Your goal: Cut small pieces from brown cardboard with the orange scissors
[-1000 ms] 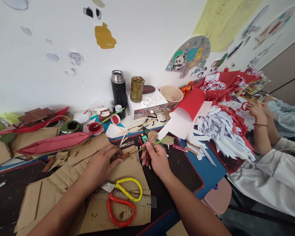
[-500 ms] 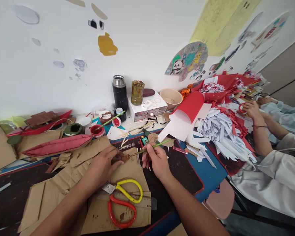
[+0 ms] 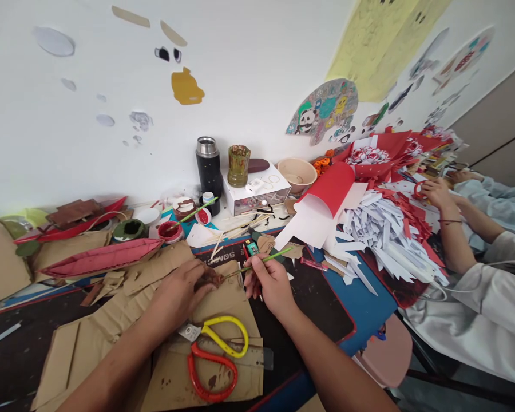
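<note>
My left hand [image 3: 178, 292] lies flat on the torn brown cardboard sheets [image 3: 223, 297], its fingers pressed together on a small brown-painted cardboard piece [image 3: 209, 278] so it cannot slide under the bristles. My right hand [image 3: 271, 284] holds a thin green-handled paintbrush [image 3: 257, 264], fingers clamped low on the handle like a pen, the tip touching that piece and the handle slanting up toward the table's far right.

The piece sits near the middle of the table, on the cardboard that shields the dark mat [image 3: 321, 303] from paint. Just nearer me lie 2 pairs of scissors, yellow-handled scissors [image 3: 225, 335] overlapping red-handled scissors [image 3: 210, 372], close to my left wrist. A round pot of red paint [image 3: 170, 230] stands beyond my left hand, near a long red-painted cardboard boat shape [image 3: 103, 257].

Open room is scant: the bare mat at my right elbow runs to the table's near edge. At the right end another person's hand [image 3: 435, 191] works beside a heap of white paper strips [image 3: 386, 229], well apart from mine.
</note>
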A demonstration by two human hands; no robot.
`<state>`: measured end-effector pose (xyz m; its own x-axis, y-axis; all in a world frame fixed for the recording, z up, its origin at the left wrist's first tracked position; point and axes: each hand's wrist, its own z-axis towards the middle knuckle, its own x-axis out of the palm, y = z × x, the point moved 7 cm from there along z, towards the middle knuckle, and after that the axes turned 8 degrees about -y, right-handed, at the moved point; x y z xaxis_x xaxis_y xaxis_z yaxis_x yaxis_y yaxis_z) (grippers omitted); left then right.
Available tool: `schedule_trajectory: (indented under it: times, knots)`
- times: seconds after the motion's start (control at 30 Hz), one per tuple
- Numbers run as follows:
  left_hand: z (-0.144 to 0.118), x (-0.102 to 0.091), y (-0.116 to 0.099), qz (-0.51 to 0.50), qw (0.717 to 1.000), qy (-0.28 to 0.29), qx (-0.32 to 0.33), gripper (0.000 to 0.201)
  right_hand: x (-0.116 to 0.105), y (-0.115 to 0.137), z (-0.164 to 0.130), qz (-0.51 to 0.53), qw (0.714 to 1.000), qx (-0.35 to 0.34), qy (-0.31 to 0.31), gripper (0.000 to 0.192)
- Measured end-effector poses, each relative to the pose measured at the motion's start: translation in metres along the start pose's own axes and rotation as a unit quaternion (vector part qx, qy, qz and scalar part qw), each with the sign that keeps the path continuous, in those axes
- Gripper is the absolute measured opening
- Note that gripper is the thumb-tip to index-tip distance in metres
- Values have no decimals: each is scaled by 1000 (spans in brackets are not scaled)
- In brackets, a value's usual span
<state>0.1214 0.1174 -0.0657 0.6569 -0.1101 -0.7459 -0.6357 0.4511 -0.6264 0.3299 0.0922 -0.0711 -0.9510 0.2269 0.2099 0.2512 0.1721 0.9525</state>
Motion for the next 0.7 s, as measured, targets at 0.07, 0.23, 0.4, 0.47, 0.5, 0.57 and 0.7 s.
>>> schedule_trajectory:
  times: [0.07,0.23,0.4,0.47,0.5,0.57,0.7]
  knots:
    - [0,-1,0,0,1000,-5,2,17,1,-1,-1,-2,1000,1,0,68]
    - [-1,0,-2,-11,1000,-3,5,12,-1,0,0,-7,1000,-1,-6,67]
    - [1,-2,-3,-6,1000,-1,-25,6,-12,4,1,-4,999,-9,-49,68]
    - [2,-3,-5,0,999,6,-35,5,-15,6,0,-2,998,-14,-59,68]
    - [3,-4,-7,3,999,6,-38,5,-15,7,0,-2,998,-16,-60,68]
    - [3,-8,-12,9,999,4,-43,7,-16,8,-1,-3,998,-22,-60,67]
    - [0,-29,-23,23,998,-7,-54,10,-17,7,-1,2,998,-24,-62,66]
